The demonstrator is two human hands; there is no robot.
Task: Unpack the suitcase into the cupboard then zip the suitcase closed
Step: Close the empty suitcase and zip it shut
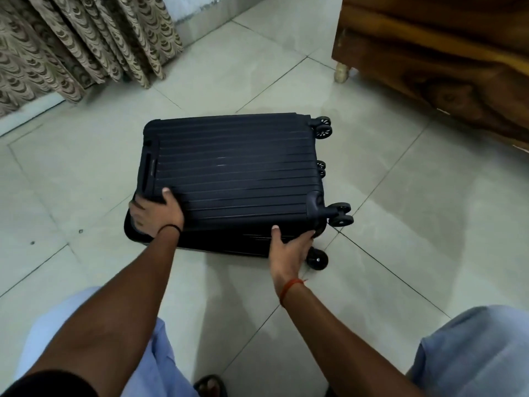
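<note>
A dark navy ribbed hard-shell suitcase (234,173) lies flat on the tiled floor, wheels pointing right. Its near edge shows a gap between the upper shell and the lower shell. My left hand (156,212) grips the near-left corner of the upper shell, fingers wrapped over the edge and thumb on top. My right hand (289,249) holds the near-right edge by the corner wheel, thumb on the shell and fingers curled under the rim. The inside of the case is hidden. No cupboard is in view.
A patterned beige curtain (71,44) hangs at the upper left. A wooden piece of furniture (446,53) on small feet stands at the upper right. My knees in light blue cloth (472,353) frame the bottom, with a sandalled foot (210,385) between them.
</note>
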